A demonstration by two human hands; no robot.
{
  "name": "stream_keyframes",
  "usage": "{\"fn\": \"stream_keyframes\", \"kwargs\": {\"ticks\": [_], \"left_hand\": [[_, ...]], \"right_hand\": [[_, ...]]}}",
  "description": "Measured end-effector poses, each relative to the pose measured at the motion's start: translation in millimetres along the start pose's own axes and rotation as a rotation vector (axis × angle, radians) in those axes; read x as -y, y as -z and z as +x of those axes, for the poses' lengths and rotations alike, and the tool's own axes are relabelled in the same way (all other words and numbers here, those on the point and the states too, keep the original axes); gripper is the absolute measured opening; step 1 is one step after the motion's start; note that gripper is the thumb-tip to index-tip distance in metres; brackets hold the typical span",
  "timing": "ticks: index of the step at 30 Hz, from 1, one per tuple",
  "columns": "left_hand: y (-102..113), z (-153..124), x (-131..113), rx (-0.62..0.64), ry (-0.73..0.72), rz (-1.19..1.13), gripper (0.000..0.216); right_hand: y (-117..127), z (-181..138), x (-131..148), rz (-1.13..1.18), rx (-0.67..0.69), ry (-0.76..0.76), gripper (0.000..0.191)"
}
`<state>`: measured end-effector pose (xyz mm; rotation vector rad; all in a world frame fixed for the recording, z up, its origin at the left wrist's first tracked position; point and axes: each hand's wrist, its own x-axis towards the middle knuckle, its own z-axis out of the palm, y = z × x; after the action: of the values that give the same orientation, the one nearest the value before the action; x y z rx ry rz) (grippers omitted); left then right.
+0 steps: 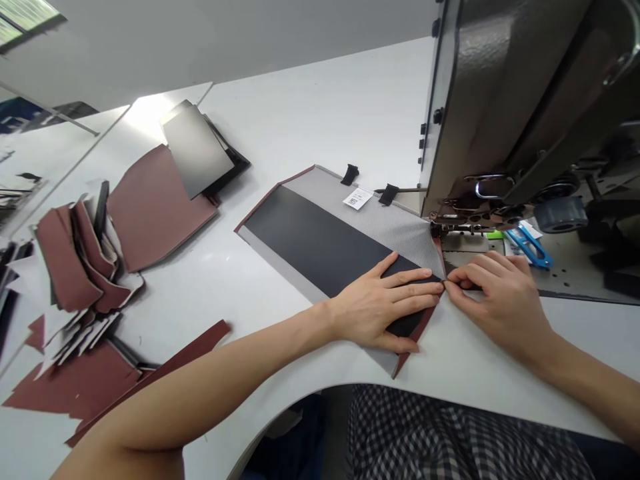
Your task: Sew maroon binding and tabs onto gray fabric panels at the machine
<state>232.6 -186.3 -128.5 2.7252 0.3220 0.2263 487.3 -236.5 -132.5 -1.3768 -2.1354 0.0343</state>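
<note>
A flat sewn panel (305, 233), grey mesh with a wide black band and dark red edging, lies on the white table with one corner under the sewing machine (480, 133). My left hand (383, 300) rests flat on its black band, fingers spread. At the panel's right edge, close to the presser foot (436, 230), my right hand (493, 287) pinches the dark red edging between thumb and forefinger. A white printed label (358, 198) and two black tabs (350, 175) sit along the panel's far edge.
Dark red cut pieces (70, 260) are piled on the white table (240, 287) at the left. Behind them lie a larger red piece (155, 213) and a stack of grey-black sheets (197, 150). A blue-handled tool (530, 247) lies by the machine bed.
</note>
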Motion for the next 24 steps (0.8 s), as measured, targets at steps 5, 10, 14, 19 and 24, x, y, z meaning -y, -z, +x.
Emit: {"fn": "stream_keyframes", "kwargs": {"ticks": [5,10,14,19,24], "left_hand": [[-0.9,-0.1,1.1,-0.003,-0.006,0.008,0.073],[-3.3,-0.5,2.6,-0.013,-0.009,0.017,0.069],[-4.0,-0.8,3.3,-0.024,-0.023,0.015,0.068],[-2.9,-0.4,2.4,-0.030,-0.012,0.008,0.071],[-1.3,0.3,1.3,-0.035,-0.011,-0.005,0.069]], "right_hand": [[1.9,0.7,3.9,-0.159,-0.044,0.253,0.014],[7.5,-5.9,-0.4,-0.105,0.024,0.326,0.010],[12.1,-10.5,-14.6,0.041,0.110,0.338,0.028],[15.6,-5.4,-36.4,0.167,0.242,0.325,0.033],[17.1,2.6,-40.8,0.182,0.215,0.417,0.037]]}}
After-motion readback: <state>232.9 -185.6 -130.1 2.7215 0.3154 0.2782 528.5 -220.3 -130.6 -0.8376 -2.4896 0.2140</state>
